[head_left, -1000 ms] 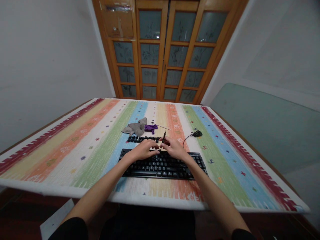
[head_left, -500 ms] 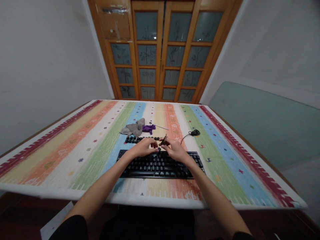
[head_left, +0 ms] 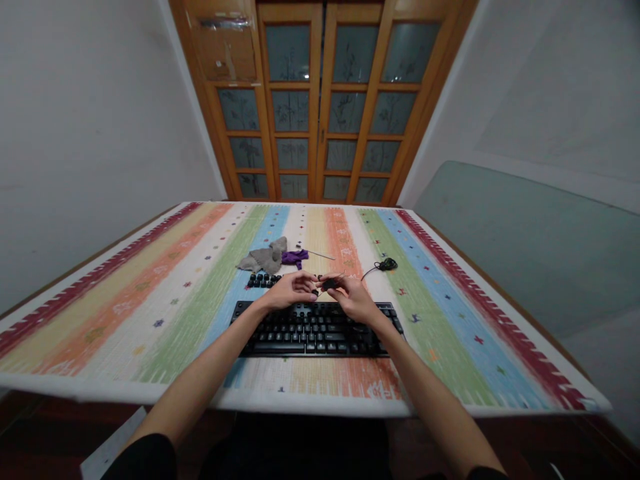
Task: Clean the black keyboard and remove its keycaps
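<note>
— Over the far edge of the keyboard (head_left: 315, 330), how many hands are seen?

— Two. By the left hand (head_left: 290, 291) one small black piece (head_left: 315, 292) is pinched at the tips of thumb and bent fingers. By the right hand (head_left: 353, 297) one dark tool (head_left: 329, 285) is gripped with the fingers closed around it; its outline is too blurred to be made out.

— And beyond the keyboard, what is counted?

— One grey cloth (head_left: 267, 257) past its left half, with one purple cloth (head_left: 295, 257) touched to it; one thin rod (head_left: 321, 255) past its middle; one coiled cable (head_left: 387, 265) past its right end.

— Can the loose keycaps (head_left: 257, 281) be counted?

— Not fully. They are lined up just beyond the keyboard's left half, and some are hidden by the left hand.

— Is anything else covered?

— Parts of the keyboard's two ends are crossed by the forearms. Under it, one striped tablecloth (head_left: 107, 327) is spread.
</note>
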A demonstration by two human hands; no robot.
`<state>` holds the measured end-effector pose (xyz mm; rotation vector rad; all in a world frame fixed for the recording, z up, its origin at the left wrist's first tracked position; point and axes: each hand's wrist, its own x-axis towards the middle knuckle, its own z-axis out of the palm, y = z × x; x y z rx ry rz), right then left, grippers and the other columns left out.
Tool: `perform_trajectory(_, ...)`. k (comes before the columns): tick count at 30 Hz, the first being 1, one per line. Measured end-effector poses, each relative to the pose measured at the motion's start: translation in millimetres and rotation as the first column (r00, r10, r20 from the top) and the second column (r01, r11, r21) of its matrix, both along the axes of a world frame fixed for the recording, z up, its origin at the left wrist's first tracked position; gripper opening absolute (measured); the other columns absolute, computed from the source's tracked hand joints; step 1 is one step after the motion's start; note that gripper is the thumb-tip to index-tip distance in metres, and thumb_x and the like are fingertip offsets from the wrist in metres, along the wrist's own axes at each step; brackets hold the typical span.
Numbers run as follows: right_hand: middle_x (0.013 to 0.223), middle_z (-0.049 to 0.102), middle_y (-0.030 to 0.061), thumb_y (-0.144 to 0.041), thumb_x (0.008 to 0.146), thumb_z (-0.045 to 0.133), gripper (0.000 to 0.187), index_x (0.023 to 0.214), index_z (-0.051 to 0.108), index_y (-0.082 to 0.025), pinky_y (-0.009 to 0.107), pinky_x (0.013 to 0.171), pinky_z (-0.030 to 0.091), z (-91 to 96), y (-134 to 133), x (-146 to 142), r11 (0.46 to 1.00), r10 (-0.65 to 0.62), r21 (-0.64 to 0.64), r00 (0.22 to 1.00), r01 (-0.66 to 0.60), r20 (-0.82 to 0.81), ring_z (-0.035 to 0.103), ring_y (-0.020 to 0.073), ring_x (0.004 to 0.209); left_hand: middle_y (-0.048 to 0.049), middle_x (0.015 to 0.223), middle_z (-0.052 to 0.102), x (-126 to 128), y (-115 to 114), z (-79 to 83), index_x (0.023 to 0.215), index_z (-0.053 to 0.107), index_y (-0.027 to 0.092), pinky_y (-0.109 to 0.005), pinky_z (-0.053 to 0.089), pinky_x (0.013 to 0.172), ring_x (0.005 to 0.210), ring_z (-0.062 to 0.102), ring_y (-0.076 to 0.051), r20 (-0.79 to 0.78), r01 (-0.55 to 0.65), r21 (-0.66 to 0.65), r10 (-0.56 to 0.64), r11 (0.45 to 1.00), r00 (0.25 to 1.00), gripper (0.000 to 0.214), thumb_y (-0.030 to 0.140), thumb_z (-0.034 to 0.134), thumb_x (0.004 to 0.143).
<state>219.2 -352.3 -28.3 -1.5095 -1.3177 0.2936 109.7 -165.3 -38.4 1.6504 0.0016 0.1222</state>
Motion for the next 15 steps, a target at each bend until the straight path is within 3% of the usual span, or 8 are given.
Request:
perform_trajectory(6,0.1,0.071,0.0091,-0.033,0.088,0.056,0.025,0.109,0.06,-0.019,0.037,0.088,0.052,-5.5,0.5,1.3,0.998,-0.007,0.067,0.986,0.018,-0.168,0.067,0.0198,0.093,-0.0059,0.093,0.069,-0.2,-3.8,-3.7,0.095,0.065,0.012,-0.036,0.049,0.089,0.085,0.066,-0.015,-0.03,-0.072,-0.247,0.066,0.966,0.997,0.047,0.027,0.089,0.057)
perform_trajectory(9,0.1,0.07,0.0095,-0.037,0.088,0.058,0.026,0.106,0.059,-0.019,0.036,0.087,0.052,-9.2,2.3,1.8,0.994,-0.024,0.104,0.977,0.047,-0.21,0.067,0.0202,0.095,-0.007,0.094,0.07,-1.2,-8.7,-2.1,0.097,0.066,0.012,-0.036,0.05,0.088,0.084,0.066,-0.016,-0.04,-0.048,-0.339,0.037,0.94,0.999,0.046,0.027,0.088,0.059)
perform_trajectory(12,0.101,0.07,0.0103,-0.038,0.086,0.06,0.027,0.104,0.06,-0.018,0.036,0.085,0.053,-11.1,3.2,2.2,0.989,-0.048,0.126,0.977,0.076,-0.209,0.067,0.0207,0.093,-0.0101,0.102,0.069,-1.6,-12.8,0.9,0.1,0.066,0.013,-0.034,0.051,0.085,0.089,0.065,-0.016,-0.028,0.008,-0.361,-0.02,0.932,0.999,0.047,0.028,0.087,0.062)
perform_trajectory(15,0.1,0.07,0.0103,-0.038,0.087,0.06,0.028,0.105,0.059,-0.018,0.037,0.086,0.053,-10.1,2.6,2.3,0.989,-0.049,0.128,0.979,0.075,-0.197,0.068,0.0208,0.092,-0.0113,0.104,0.069,-1.1,-13.8,1.7,0.102,0.064,0.013,-0.035,0.051,0.083,0.092,0.065,-0.018,-0.008,-0.011,-0.315,0.01,0.949,1.0,0.048,0.032,0.086,0.063)
